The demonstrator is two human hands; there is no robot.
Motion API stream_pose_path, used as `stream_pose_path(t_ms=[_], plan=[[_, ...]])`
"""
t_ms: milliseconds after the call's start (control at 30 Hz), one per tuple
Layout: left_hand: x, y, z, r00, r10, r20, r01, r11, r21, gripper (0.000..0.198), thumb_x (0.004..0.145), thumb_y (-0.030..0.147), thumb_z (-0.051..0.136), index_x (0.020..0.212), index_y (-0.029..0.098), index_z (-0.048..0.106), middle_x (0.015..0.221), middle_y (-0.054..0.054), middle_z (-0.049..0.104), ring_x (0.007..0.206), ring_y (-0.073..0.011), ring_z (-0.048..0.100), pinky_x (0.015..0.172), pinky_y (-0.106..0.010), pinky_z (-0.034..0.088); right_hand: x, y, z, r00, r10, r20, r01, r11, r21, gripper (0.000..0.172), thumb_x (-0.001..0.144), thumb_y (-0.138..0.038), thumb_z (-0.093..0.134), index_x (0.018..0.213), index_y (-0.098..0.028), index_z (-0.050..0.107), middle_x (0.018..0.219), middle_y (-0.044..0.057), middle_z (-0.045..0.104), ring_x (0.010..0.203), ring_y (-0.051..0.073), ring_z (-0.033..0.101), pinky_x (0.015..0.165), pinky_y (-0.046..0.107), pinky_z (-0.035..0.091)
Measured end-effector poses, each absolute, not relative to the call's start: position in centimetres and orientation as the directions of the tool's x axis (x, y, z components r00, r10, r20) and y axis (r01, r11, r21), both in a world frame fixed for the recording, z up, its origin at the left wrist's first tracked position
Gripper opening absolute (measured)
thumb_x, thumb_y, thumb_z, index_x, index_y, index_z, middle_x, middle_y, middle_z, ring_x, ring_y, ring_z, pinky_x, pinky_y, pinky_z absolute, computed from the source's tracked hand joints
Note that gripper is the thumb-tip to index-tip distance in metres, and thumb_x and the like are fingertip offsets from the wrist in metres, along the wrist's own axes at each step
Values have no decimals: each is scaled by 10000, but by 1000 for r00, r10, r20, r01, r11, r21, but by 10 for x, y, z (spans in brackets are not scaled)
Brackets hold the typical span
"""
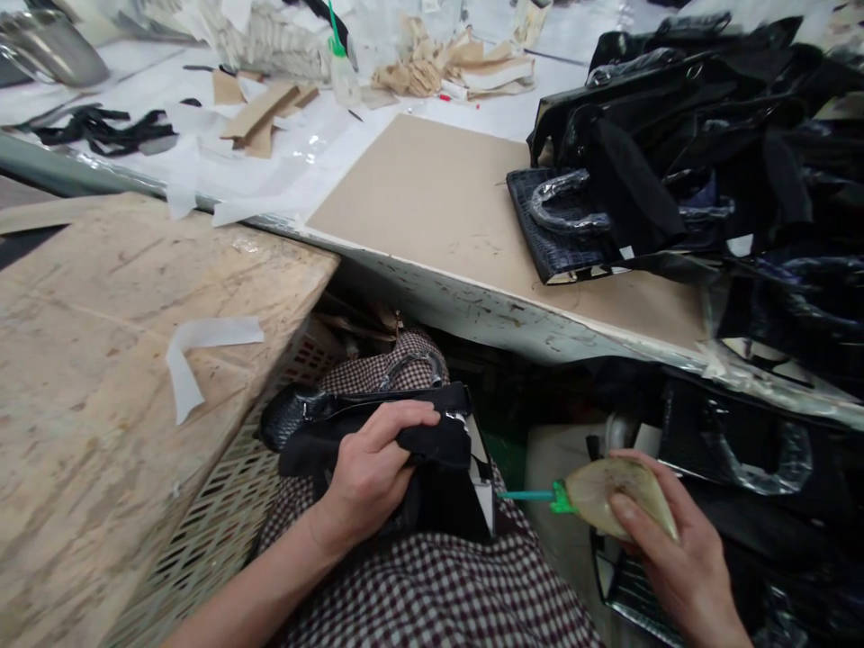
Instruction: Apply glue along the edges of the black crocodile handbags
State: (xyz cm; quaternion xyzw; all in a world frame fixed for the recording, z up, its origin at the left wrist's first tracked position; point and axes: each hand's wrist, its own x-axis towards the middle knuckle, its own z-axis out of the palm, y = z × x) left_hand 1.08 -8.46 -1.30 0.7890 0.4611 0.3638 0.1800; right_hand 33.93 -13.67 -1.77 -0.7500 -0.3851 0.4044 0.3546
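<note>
A black handbag (432, 495) lies across my lap on a checked apron (432, 594). My left hand (371, 468) is closed on the bag's black cloth near its upper right edge. A pale strip runs down the bag's right end. In my right hand (675, 531) is a squeezed, yellowish glue bottle (607, 495) with a green collar and a long thin nozzle. The nozzle points left, its tip close beside the bag's right end; whether it touches I cannot tell.
Black bags (675, 144) are piled on the table at right, and more bags (729, 504) lie below. A wooden board (121, 324) with a white strip (202, 351) is at left, above a plastic crate (202, 540). Another glue bottle (344, 81) stands behind a tan board (418, 189).
</note>
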Motion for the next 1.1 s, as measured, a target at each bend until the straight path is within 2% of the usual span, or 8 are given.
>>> stream_pose_path(t_ms=[100, 267, 400, 600, 733, 1100], plan=[[6, -94, 0, 362, 842, 400, 619, -538, 573, 272, 881, -44, 496, 1025, 130, 649, 1105, -90, 684, 1115, -171, 628, 944, -271, 562, 338, -135, -16, 334, 898, -287, 399, -411, -820, 475, 744, -525, 746, 1133, -268, 655, 1018, 28, 708, 836, 232, 673, 692, 247, 574], [2, -120, 16, 406, 842, 354, 654, -539, 531, 295, 843, -63, 482, 985, 130, 654, 1066, -67, 681, 1096, -152, 615, 901, -216, 567, 351, -137, -28, 270, 935, -230, 471, -336, -815, 534, 729, -546, 777, 1166, -271, 644, 1040, 31, 714, 822, 223, 688, 663, 233, 586], [-2, -148, 18, 389, 866, 315, 641, -500, 582, 266, 864, -25, 499, 1017, 129, 652, 1058, -67, 672, 1088, -153, 604, 858, -201, 573, 354, -144, -37, 246, 941, -232, 473, -326, -818, 538, 756, -551, 759, 1194, -269, 625, 1088, 37, 703, 868, 225, 688, 705, 238, 582], [-3, -167, 16, 311, 909, 278, 592, -414, 691, 204, 890, 6, 527, 934, 147, 668, 974, -71, 658, 1014, -165, 611, 819, -228, 567, 345, -147, -48, 233, 950, -206, 477, -296, -828, 548, 770, -561, 742, 1210, -266, 603, 1091, 46, 680, 890, 234, 675, 762, 287, 573], [-2, -160, 20, 305, 906, 293, 579, -421, 698, 202, 875, 4, 549, 945, 145, 676, 933, -76, 667, 962, -175, 630, 795, -245, 576, 339, -139, -55, 209, 961, -180, 503, -263, -823, 562, 765, -566, 748, 1209, -260, 588, 1161, 74, 644, 981, 274, 648, 865, 378, 543], [-4, -166, 20, 301, 905, 300, 584, -424, 692, 240, 835, -33, 550, 946, 143, 669, 947, -69, 670, 959, -164, 623, 805, -228, 572, 331, -120, -58, 129, 981, -147, 522, -193, -831, 500, 796, -542, 732, 1179, -256, 585, 1109, 69, 635, 955, 263, 625, 877, 412, 523]])
